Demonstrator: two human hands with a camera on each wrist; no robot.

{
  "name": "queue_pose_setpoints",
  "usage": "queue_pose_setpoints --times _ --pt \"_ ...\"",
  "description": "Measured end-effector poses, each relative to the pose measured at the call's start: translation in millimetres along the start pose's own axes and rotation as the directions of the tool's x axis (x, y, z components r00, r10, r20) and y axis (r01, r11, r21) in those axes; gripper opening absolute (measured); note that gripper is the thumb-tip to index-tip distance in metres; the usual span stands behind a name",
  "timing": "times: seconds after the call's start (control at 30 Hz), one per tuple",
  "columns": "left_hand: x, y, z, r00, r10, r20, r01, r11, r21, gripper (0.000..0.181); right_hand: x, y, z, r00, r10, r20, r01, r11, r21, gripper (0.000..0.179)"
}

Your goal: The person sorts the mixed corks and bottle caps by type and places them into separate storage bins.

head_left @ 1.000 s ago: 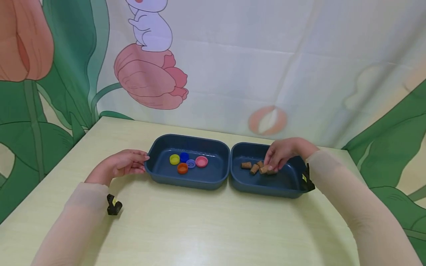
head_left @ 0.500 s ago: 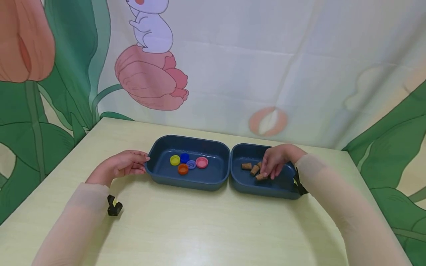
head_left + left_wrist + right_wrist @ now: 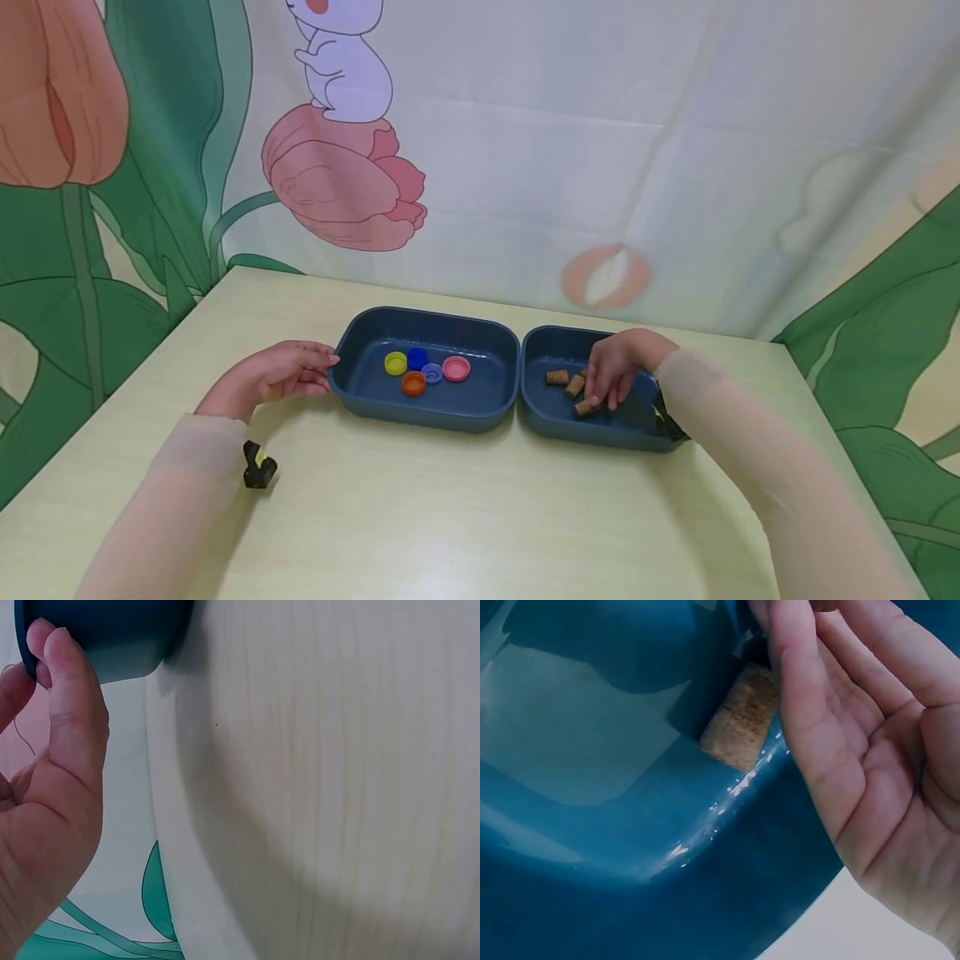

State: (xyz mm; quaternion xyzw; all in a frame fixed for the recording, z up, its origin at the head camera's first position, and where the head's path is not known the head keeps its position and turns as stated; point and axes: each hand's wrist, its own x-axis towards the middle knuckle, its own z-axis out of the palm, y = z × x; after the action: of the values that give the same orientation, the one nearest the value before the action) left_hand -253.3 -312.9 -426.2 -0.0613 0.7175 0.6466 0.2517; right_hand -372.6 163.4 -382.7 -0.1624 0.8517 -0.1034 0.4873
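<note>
On the table stand two dark blue trays side by side. My left hand (image 3: 288,371) pinches the left end of the left tray (image 3: 420,415); in the left wrist view, thumb and fingers are at its rim (image 3: 24,645). Bottle caps lie in that tray, among them a yellow cap (image 3: 395,363), an orange cap (image 3: 413,383) and a pink cap (image 3: 456,368). My right hand (image 3: 618,367) reaches down into the right tray (image 3: 600,433) and pinches a cork (image 3: 584,408) low near its front wall. Another cork (image 3: 742,720) lies beside the fingers in the right wrist view.
More corks, such as one cork (image 3: 557,377) at the left, lie in the right tray. The trays' ends meet in the middle. Behind the pale wooden table (image 3: 420,508) hangs a printed cloth (image 3: 510,167) with flowers and a white animal.
My right hand has moved left and towards the front of the right tray with the cork at its fingertips. The left hand stays at the left tray's end.
</note>
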Motion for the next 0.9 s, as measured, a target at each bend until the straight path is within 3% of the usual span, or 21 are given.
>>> queue_pose_setpoints --times 0.9 --pt "-0.7 1.9 0.2 1.0 -0.003 -0.005 0.003 1.0 0.002 0.007 1.6 -9.3 4.4 0.999 0.043 -0.021 -0.045 0.995 -0.087 0.014"
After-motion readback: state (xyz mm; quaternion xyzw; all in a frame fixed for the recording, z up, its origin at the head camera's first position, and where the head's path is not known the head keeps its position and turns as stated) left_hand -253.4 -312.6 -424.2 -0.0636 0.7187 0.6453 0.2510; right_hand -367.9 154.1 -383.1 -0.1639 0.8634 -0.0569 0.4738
